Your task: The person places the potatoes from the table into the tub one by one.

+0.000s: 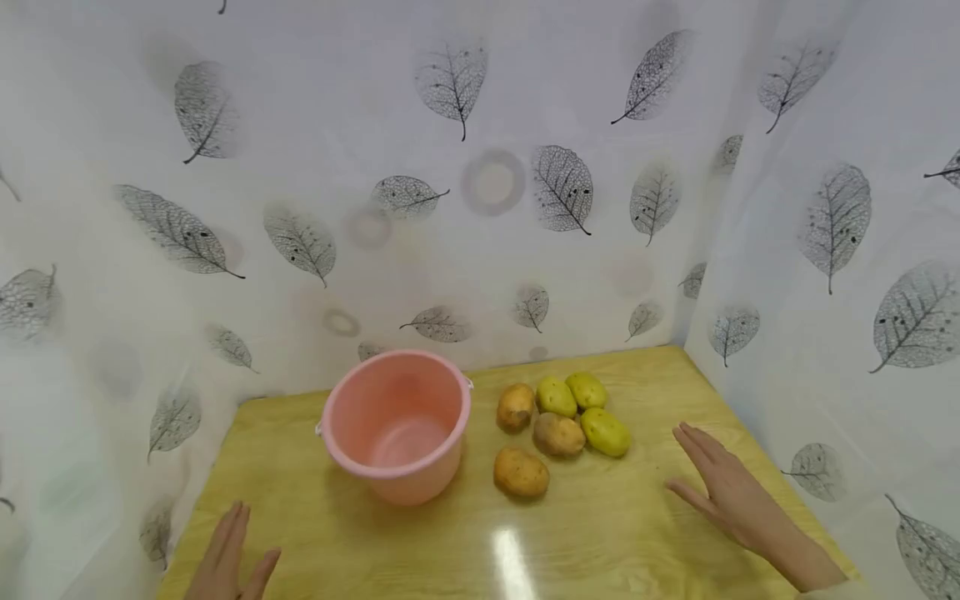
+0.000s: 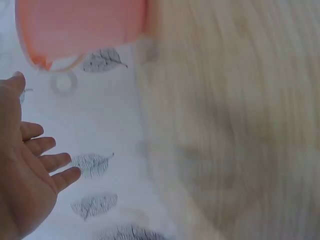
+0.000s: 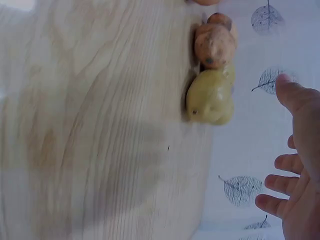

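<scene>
A pink bucket (image 1: 405,483) with a pale handle stands upright on the left half of the table, and its inside looks bare. To its right lie several potatoes in a loose group: brownish ones such as the nearest potato (image 1: 521,472), and greenish-yellow ones such as the rightmost potato (image 1: 606,432). My left hand (image 1: 225,562) is held with fingers extended at the front left, apart from the bucket. On the right, my right hand (image 1: 738,500) has its fingers straight and thumb spread, to the right of the potatoes. Neither hand holds anything.
The wooden table (image 1: 600,533) has its back edge against a white curtain (image 1: 495,275) printed with grey leaves. This curtain also closes in the left and right sides. A bright reflection lies on the front of the tabletop.
</scene>
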Motion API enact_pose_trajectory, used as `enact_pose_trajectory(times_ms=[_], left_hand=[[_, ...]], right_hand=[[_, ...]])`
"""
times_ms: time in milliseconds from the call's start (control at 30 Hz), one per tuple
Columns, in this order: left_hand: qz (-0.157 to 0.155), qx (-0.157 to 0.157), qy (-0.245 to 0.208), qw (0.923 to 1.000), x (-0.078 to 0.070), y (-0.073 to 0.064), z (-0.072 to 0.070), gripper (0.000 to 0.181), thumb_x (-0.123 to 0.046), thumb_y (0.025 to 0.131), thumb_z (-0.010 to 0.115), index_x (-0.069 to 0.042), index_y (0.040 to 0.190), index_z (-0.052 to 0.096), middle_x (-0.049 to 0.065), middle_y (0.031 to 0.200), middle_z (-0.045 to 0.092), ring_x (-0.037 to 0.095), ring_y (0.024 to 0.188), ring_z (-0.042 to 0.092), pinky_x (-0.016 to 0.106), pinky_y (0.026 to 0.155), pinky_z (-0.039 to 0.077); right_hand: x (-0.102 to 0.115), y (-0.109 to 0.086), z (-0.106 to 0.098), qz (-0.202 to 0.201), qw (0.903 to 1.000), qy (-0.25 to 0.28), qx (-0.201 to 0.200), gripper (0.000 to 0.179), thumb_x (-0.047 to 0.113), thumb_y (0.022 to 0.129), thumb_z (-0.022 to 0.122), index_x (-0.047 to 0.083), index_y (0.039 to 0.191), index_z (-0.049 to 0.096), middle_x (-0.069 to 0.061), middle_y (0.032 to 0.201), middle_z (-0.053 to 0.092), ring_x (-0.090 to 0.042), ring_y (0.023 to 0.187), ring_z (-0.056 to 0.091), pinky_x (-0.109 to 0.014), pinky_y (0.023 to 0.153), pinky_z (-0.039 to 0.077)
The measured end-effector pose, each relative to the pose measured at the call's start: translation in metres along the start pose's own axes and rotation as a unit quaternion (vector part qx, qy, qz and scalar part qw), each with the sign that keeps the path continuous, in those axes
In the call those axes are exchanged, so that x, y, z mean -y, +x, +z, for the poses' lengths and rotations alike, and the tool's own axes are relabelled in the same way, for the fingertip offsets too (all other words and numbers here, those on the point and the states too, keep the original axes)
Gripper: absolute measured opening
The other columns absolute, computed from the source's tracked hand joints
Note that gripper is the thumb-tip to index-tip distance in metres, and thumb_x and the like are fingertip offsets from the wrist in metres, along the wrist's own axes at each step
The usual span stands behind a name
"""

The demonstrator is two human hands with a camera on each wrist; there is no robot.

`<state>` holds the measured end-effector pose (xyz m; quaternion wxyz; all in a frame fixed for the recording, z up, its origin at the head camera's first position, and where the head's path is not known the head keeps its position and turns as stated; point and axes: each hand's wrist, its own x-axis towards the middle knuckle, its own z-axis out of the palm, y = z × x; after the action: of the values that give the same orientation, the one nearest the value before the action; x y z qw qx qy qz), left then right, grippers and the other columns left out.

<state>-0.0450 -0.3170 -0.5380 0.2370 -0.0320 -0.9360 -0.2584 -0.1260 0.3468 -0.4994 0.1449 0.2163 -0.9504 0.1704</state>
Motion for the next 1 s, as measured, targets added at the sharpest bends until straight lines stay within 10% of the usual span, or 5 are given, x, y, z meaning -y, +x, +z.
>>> enact_pose_trajectory(times_ms=[167,367,467,600,1000], left_hand=[[-0.101,0.105,-0.006,0.9892,-0.036,0.027,-0.001,0.081,-0.039,0.108,0.055,0.010,0.160,0.017,0.040,0.157,0.027,0.062,0.134,0.035,0.080,0.097,0.038],[-0.119,0.039,-0.097,0.9874,-0.071,0.040,0.012,0.072,-0.029,0.109,0.053,0.000,0.164,0.017,0.033,0.162,0.024,0.057,0.143,0.029,0.073,0.116,0.024],[-0.114,0.001,-0.127,0.9854,-0.083,0.046,0.020,0.068,-0.023,0.109,0.053,0.001,0.163,0.021,0.033,0.160,0.029,0.053,0.141,0.035,0.039,0.124,0.028],[-0.095,-0.026,-0.157,0.9827,-0.096,0.054,0.028,0.066,-0.016,0.108,0.056,0.006,0.161,0.023,0.033,0.157,0.032,0.047,0.137,0.039,-0.002,0.100,0.024],[-0.070,-0.027,-0.197,0.9775,-0.117,0.066,0.045,0.071,-0.012,0.104,0.061,-0.008,0.165,0.024,0.015,0.167,0.027,0.034,0.144,0.036,0.004,0.103,0.030]], right_hand=[[0.014,0.014,0.007,0.016,0.9995,0.024,0.010,0.075,0.033,0.096,0.076,-0.005,0.152,0.044,-0.026,0.152,0.046,-0.048,0.135,0.045,-0.070,0.100,0.044],[0.027,0.024,0.022,0.019,0.9986,0.046,0.019,0.072,0.033,0.099,0.073,-0.006,0.152,0.044,-0.025,0.150,0.049,-0.046,0.133,0.050,-0.067,0.104,0.046],[0.033,0.028,0.031,0.022,0.9978,0.059,0.021,0.071,0.034,0.100,0.071,-0.005,0.152,0.044,-0.025,0.150,0.049,-0.046,0.133,0.050,-0.065,0.104,0.047],[0.043,0.036,0.043,0.027,0.9960,0.080,0.030,0.069,0.036,0.101,0.068,-0.004,0.153,0.044,-0.025,0.150,0.049,-0.045,0.133,0.051,-0.065,0.105,0.047],[0.070,0.057,0.081,0.025,0.9884,0.133,0.069,0.073,0.045,0.102,0.065,0.000,0.155,0.043,-0.022,0.153,0.049,-0.041,0.138,0.048,-0.061,0.112,0.043]])
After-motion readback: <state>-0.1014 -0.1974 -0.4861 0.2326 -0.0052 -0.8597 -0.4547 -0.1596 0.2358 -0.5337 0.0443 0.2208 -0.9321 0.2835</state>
